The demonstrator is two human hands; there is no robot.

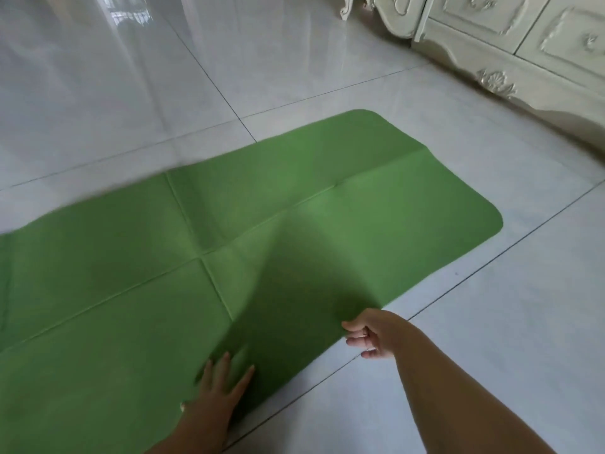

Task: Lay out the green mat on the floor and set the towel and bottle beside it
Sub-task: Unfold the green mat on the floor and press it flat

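The green mat (229, 231) lies unfolded across the pale tiled floor, with fold creases crossing it and its rounded far end toward the upper right. My left hand (216, 391) presses flat on the mat near its front edge, fingers spread. My right hand (370, 334) pinches the mat's near long edge, which looks slightly lifted there. No towel or bottle is in view.
A cream carved cabinet (510, 44) stands at the upper right, close to the mat's far end. Glossy white floor tiles (491, 322) surround the mat. A sheer curtain's reflection shows at the upper left.
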